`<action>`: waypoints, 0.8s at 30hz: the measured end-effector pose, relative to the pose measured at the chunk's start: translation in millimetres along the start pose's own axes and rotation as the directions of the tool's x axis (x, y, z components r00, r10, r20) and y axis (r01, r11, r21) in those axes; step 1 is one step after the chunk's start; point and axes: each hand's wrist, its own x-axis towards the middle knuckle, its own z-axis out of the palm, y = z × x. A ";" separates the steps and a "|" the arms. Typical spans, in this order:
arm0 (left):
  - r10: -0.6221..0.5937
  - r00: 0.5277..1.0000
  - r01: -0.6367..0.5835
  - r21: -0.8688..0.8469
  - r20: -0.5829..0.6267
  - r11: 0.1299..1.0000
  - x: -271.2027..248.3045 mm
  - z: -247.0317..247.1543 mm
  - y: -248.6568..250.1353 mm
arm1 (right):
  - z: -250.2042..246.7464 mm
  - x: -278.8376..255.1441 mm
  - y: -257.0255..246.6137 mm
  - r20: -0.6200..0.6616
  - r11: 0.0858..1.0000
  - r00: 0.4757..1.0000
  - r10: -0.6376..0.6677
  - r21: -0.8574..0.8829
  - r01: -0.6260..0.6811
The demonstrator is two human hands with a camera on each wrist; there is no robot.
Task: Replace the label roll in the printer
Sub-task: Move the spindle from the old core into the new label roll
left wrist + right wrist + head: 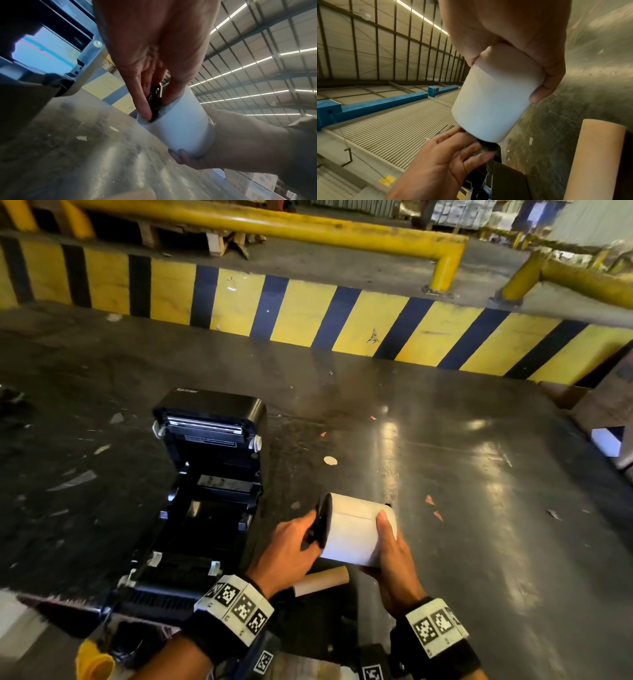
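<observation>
A black label printer (205,501) sits on the dark table with its lid raised and its roll bay bare. To its right my right hand (390,546) grips a full white label roll (356,529) (185,128) (494,97), thumb on top, fingers underneath. My left hand (294,546) (453,151) pinches the black spindle holder (323,520) (155,100) (488,146) at the roll's left end; its flange lies against the roll. An empty brown cardboard core (322,580) (594,159) lies on the table under my hands.
The dark shiny table (445,457) carries paper scraps and a small round white sticker (330,461). A yellow-and-black striped barrier (308,313) and yellow rails stand behind it. Cardboard boxes (603,419) sit at the right edge.
</observation>
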 end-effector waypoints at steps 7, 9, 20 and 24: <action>-0.008 1.000 0.010 -0.092 0.019 0.996 -5.5 -9.3 -4.7 | 9.6 -3.2 0.0 0.043 0.999 0.998 -0.045 -0.008 0.045; -0.047 0.999 0.050 -0.168 0.022 0.985 -5.7 -9.7 -8.4 | 9.6 -4.4 0.8 0.037 0.999 0.998 -0.051 -0.007 0.051; -0.278 0.950 0.221 -0.326 -0.141 0.919 -22.9 -44.5 5.2 | 44.9 -9.5 -9.0 0.127 0.973 0.970 -0.207 -0.075 0.217; -0.372 0.900 0.237 -0.460 -0.227 0.856 -28.7 -87.7 -2.3 | 92.1 -1.9 -4.9 0.218 0.958 0.942 -0.256 -0.072 0.277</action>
